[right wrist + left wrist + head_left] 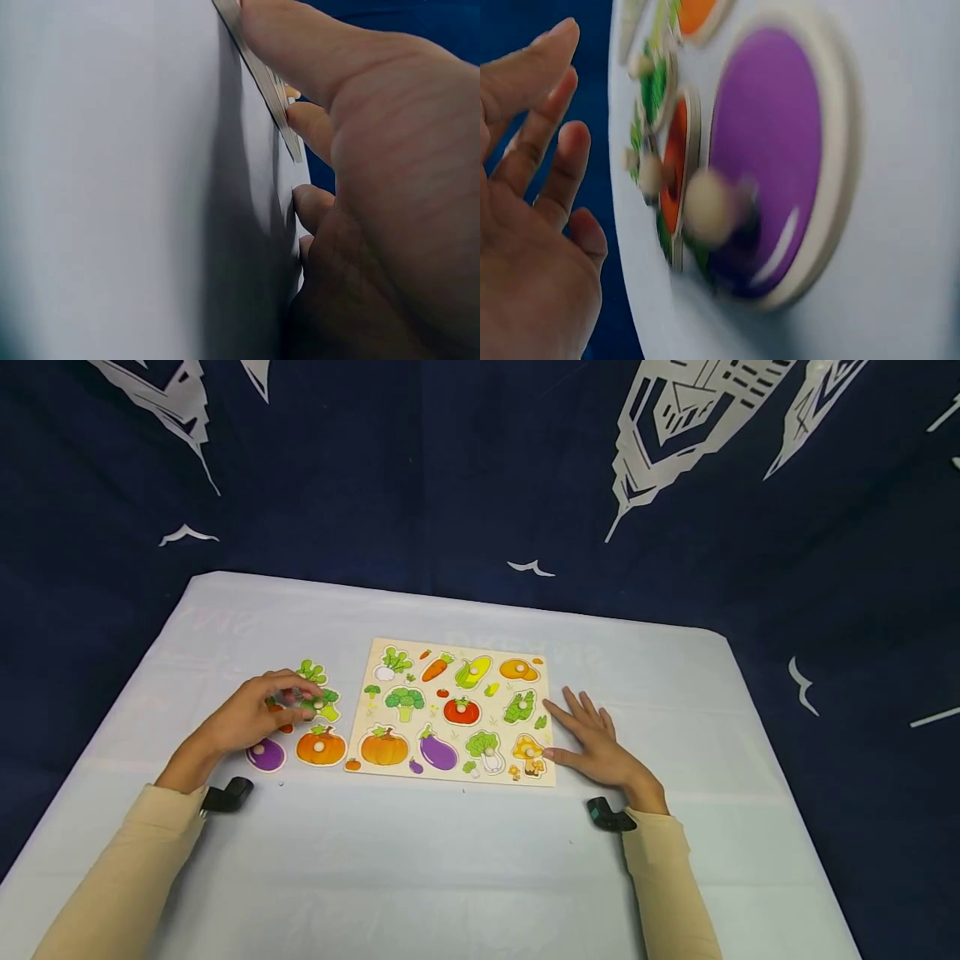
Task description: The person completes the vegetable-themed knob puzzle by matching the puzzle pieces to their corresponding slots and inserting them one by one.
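My left hand (262,714) hovers over several loose knobbed puzzle pieces, its fingers loosely curved near the broccoli piece (327,705). In the left wrist view nothing shows between its fingers, which stay apart from the pieces. Close by lie an eggplant piece (266,755), a pumpkin piece (321,746), a green leafy piece (311,672) and an orange-red piece (676,161), partly covered by the hand in the head view. My right hand (596,743) lies spread at the right edge of the wooden vegetable puzzle board (369,714), thumb and a finger touching that edge.
Knobs show on the board's corn (473,672), tomato (461,711), bok choy (486,752) and mushroom (528,752). Its pumpkin (385,747) and eggplant (437,750) pictures show no knob. White cloth (450,877) covers the table; a dark blue curtain (360,485) hangs behind.
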The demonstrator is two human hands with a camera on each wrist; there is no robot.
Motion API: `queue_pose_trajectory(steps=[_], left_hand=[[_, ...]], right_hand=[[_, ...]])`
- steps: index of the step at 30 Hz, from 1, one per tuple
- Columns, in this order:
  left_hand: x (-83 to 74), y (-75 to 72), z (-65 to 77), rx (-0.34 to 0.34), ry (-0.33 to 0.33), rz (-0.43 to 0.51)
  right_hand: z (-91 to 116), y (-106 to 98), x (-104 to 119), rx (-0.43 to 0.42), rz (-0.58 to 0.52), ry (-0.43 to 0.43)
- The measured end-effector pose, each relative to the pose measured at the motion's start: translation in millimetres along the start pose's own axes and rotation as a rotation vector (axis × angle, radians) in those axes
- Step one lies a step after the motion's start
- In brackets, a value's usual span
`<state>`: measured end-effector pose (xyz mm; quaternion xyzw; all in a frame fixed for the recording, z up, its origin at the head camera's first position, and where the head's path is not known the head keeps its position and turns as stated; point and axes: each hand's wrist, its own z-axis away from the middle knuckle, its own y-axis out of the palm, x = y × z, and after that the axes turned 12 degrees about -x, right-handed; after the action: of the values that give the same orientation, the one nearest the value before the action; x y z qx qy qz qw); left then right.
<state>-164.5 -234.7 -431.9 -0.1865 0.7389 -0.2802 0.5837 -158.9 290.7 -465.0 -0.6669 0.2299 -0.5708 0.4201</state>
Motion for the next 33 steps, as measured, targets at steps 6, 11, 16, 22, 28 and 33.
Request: queue_pose_trajectory(steps=[6, 11, 16, 22, 28, 33], left_hand=[[6.5, -6.5, -15.0, 0.115, 0.006, -0.015], [9.4, -4.5, -22.0, 0.163, -0.028, -0.035], [10.0, -1.9, -23.5, 0.177, -0.047, -0.058], [12.4, 1.5, -23.2, 0.176, -0.063, -0.08], [13.4, 4.4, -23.8, 0.164, -0.063, -0.123], [12.1, 6.3, -23.9, 0.138, -0.053, -0.158]], right_hand=[[1, 0, -1, -0.004, -0.003, 0.003], [1, 0, 0, -0.011, -0.007, -0.008], [0, 0, 0, -0.015, 0.001, -0.01], [2, -1, -1, -0.015, 0.004, -0.01], [2, 0, -1, -0.02, 0.0, -0.011], [2, 0, -1, -0.021, 0.002, -0.007]])
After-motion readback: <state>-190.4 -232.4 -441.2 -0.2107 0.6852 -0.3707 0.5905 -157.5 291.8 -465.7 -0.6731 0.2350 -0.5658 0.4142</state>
